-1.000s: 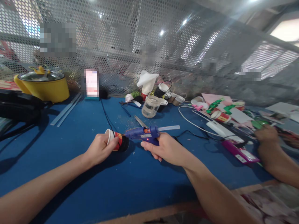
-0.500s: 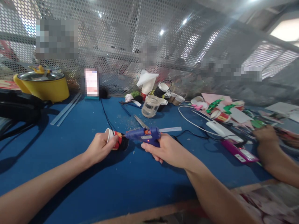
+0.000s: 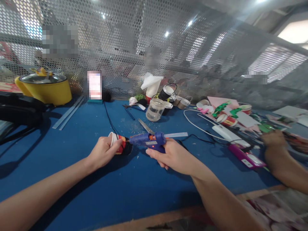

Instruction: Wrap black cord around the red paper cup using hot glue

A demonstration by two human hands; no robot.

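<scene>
My left hand (image 3: 104,152) is closed around a red paper cup (image 3: 123,146) with a white rim, tilted on its side. Black yarn (image 3: 110,122) runs from the cup back across the table, and the cup's far end is dark. In my right hand (image 3: 172,155) is a blue hot glue gun (image 3: 147,140), its small light glowing red. The gun's nozzle meets the side of the cup, or nearly so; I cannot tell if it touches. A clear glue stick (image 3: 176,135) juts from the gun's back. Scissors (image 3: 145,126) lie just behind the gun, partly hidden by it.
Behind stand a clear plastic jar (image 3: 154,110) and a yarn-wrapped cup (image 3: 166,92). Two glue sticks (image 3: 68,113) lie at left, near a yellow pot (image 3: 48,91) and a lit phone (image 3: 94,85). A purple power strip (image 3: 245,157) sits at right, by another person's hand (image 3: 274,141).
Hardly anything differs. My hands, the cup and the glue gun keep their places, with the gun only very slightly lower in the view.
</scene>
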